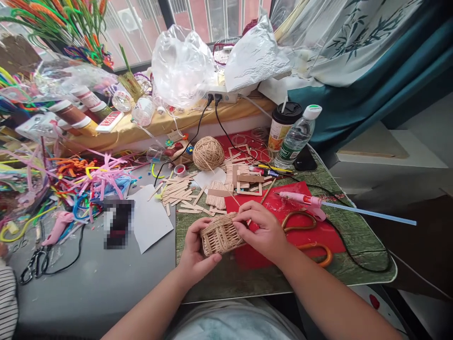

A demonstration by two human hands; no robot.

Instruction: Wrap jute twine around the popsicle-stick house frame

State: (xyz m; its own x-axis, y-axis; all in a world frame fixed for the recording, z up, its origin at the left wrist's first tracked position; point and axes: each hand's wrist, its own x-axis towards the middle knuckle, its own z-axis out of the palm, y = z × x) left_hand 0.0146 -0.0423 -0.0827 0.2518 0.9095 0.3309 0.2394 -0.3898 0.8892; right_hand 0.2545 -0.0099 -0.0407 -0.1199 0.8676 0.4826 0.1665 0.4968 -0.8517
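The person's bare left hand [192, 259] curls, thumb [211, 260] extended; the bare right hand [265, 231] pinches; both bare forearms [329, 290] converge.

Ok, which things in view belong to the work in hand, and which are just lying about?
In use, or likely so:
- woven twine piece, between left hand and right hand
- twine ball, its strand running toward the right hand
- perhaps the scissors and the glue gun on the red sheet

Apparently just lying about:
- water bottle
- lidded cup
- pink pipe cleaners
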